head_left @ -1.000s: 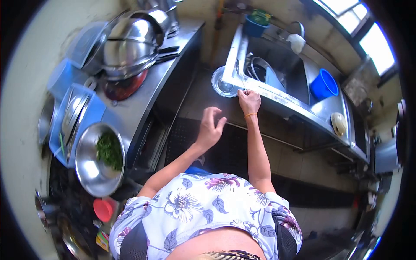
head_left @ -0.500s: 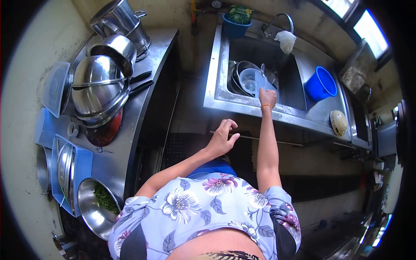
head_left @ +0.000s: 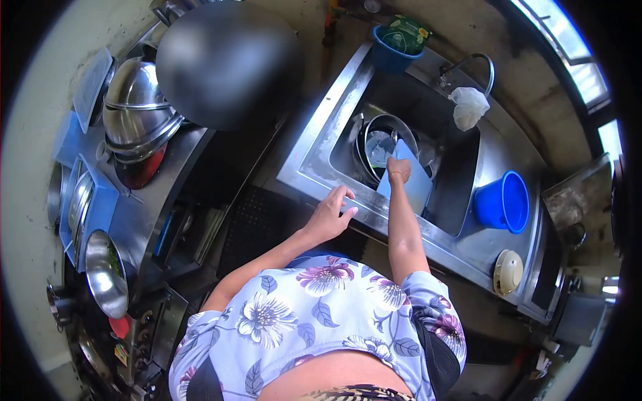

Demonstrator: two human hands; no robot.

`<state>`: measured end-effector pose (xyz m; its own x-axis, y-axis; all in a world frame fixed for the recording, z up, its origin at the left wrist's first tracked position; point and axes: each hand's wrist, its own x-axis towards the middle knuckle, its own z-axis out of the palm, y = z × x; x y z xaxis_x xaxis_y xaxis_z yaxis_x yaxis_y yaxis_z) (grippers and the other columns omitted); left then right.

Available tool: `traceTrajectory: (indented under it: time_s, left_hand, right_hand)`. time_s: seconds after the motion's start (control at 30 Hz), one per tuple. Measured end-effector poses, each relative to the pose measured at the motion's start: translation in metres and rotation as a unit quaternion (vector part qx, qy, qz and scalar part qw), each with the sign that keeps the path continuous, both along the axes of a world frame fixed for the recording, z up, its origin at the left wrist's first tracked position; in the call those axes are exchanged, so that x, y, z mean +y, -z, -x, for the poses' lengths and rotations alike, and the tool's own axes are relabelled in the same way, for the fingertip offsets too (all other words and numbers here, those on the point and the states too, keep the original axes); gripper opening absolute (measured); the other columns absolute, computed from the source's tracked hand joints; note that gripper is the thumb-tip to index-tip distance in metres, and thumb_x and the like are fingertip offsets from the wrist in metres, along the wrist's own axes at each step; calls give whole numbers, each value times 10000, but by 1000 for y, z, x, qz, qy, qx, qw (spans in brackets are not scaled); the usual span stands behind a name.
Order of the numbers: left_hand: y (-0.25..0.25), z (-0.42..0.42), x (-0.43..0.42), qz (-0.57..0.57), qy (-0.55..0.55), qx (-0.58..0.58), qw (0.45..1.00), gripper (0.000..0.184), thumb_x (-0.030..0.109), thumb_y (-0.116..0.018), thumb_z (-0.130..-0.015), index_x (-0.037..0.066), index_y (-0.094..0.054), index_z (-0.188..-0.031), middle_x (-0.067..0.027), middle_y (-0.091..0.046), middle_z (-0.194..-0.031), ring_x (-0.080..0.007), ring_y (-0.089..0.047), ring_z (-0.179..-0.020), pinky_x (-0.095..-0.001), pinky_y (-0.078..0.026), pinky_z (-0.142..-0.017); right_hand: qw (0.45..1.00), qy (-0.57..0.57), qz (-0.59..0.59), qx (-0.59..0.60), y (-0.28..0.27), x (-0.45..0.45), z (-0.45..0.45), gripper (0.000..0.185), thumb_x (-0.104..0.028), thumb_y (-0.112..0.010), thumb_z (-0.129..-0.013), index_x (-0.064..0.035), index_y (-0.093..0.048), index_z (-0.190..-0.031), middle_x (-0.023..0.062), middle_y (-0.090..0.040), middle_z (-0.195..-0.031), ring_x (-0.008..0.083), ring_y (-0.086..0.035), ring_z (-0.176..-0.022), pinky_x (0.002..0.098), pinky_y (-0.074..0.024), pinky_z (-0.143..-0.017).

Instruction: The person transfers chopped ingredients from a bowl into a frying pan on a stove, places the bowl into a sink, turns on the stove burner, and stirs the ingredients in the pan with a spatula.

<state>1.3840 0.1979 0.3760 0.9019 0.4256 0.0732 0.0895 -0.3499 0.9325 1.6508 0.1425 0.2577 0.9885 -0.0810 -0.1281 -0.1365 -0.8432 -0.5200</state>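
Note:
My right hand (head_left: 398,170) is closed on the upper edge of a flat, pale-blue chopping board (head_left: 420,182), which leans inside the steel sink (head_left: 301,167). Behind the board, a clear plastic container (head_left: 380,148) sits among metal pots (head_left: 394,121) in the left part of the basin. The handle of a utensil shows beside the container. My left hand (head_left: 330,215) hovers just in front of the sink's front edge, fingers loosely bent and thumb apart, with nothing in it.
A faucet (head_left: 491,73) with a white bag (head_left: 469,108) hanging near it stands behind the sink. A blue bucket (head_left: 501,202) is to the right. Steel bowls (head_left: 137,93) are stacked on the left counter. A large dark blurred round shape (head_left: 231,63) covers the upper left.
My view has turned, and the sink appears nearer. The large dark round shape has come into view at upper left. The chopping board under my right hand shows more fully; my left hand stays empty.

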Motion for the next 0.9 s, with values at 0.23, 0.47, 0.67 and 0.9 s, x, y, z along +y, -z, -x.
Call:
traceTrajectory:
  time_s: [0.23, 0.47, 0.67, 0.9]
  left_hand:
    - [2, -24, -13, -11, -11, 13, 1000, 267, 105, -594, -768, 11, -450, -973, -150, -519, -971, -277, -584, -849, -350, -458, -727]
    - [6, -18, -15, -9, -81, -8, 997, 240, 90, -591, -764, 17, -454, -946, -137, -517, -935, -256, -578, -789, -338, -459, -704]
    - [6, 9, -9, -3, -172, -21, 985, 232, 86, -594, -770, 25, -454, -945, -134, -522, -932, -250, -587, -770, -332, -464, -686]
    - [8, 48, -7, -7, -271, -20, 962, 239, 79, -611, -762, 16, -455, -932, -128, -529, -923, -227, -593, -763, -318, -475, -667]
  right_hand:
    - [998, -46, -4, 53, 31, -2, -32, 402, -340, -648, -652, 30, -641, -811, 223, -624, -884, 366, -605, -849, 418, -476, -753]
    - [994, -110, 7, -5, 27, -8, -36, 420, -353, -654, -634, 53, -639, -742, 246, -621, -807, 376, -613, -791, 439, -480, -712]
    - [994, -104, -2, -17, 61, -2, -58, 381, -297, -640, -602, 62, -635, -731, 252, -618, -793, 384, -611, -770, 450, -477, -707]
    - [997, -61, -25, -35, 52, 15, -57, 371, -230, -631, -600, 107, -614, -753, 250, -622, -803, 365, -617, -776, 416, -478, -688]
